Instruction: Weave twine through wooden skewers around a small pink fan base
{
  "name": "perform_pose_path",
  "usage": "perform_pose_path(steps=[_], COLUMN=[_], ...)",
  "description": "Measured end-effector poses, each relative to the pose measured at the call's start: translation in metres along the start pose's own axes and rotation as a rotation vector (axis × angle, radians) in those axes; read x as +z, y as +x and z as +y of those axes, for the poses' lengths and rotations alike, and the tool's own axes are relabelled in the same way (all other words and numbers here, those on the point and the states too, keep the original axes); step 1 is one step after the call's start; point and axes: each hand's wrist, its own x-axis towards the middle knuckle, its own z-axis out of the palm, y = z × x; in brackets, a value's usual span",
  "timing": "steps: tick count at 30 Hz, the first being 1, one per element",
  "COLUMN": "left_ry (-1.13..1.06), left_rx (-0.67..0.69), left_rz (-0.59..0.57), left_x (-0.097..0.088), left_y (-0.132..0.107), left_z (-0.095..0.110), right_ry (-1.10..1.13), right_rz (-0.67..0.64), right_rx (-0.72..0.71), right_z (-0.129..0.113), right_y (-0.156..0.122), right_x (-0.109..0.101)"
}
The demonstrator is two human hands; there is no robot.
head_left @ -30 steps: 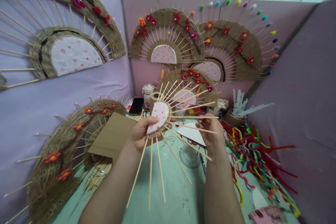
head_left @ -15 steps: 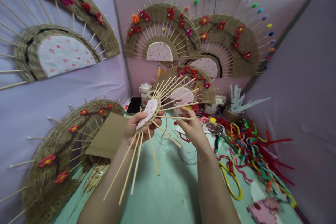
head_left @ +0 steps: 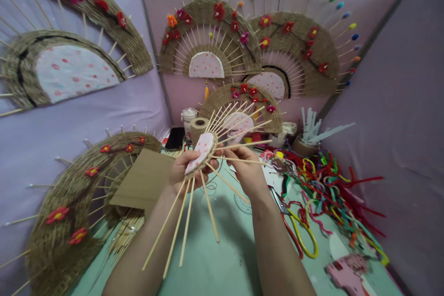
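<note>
My left hand (head_left: 187, 166) grips a small half-round fan frame (head_left: 200, 151), thumb on its pink-dotted white face and fingers behind. Thin wooden sticks (head_left: 212, 210) radiate from its twine-wrapped curved edge, up, right and down toward me. My right hand (head_left: 246, 169) is at the right side of that edge, among the sticks, thumb and fingers pinched together. A strand of twine (head_left: 221, 163) runs by the edge to these fingertips, which partly hide it. More loose twine (head_left: 209, 187) hangs below the frame.
Scissors (head_left: 301, 231), a pink glue gun (head_left: 347, 277) and tangled coloured pipe cleaners (head_left: 333, 185) lie right. Behind stand a twine roll (head_left: 199, 125), a white jar (head_left: 189, 118) and a pot of glue sticks (head_left: 305, 145). Cardboard (head_left: 142, 180) and finished fans (head_left: 86, 185) are left.
My right hand has moved left to the frame's edge, its spread fingers closing into a pinch. The frame has shifted slightly right in view. Scissors show more fully beside my right forearm.
</note>
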Motion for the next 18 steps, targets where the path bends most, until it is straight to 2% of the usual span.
perform_pose_path(steps=[6, 12, 15, 18], left_ry=[-0.009, 0.009, 0.007, 0.010], left_rx=[0.039, 0.077, 0.077, 0.091], left_rz=[-0.020, -0.061, -0.070, -0.055], left_x=[-0.003, -0.004, -0.004, -0.005], left_y=[0.001, -0.002, -0.002, -0.002], left_z=[-0.001, 0.002, 0.003, 0.004], right_ry=[-0.083, -0.517, -0.526, -0.378], right_rz=[-0.047, 0.126, 0.144, 0.073], right_rx=[0.056, 0.071, 0.077, 0.042], right_z=[0.009, 0.027, 0.028, 0.024], right_y=[0.003, 0.014, 0.015, 0.013], right_x=[-0.005, -0.022, -0.027, -0.025])
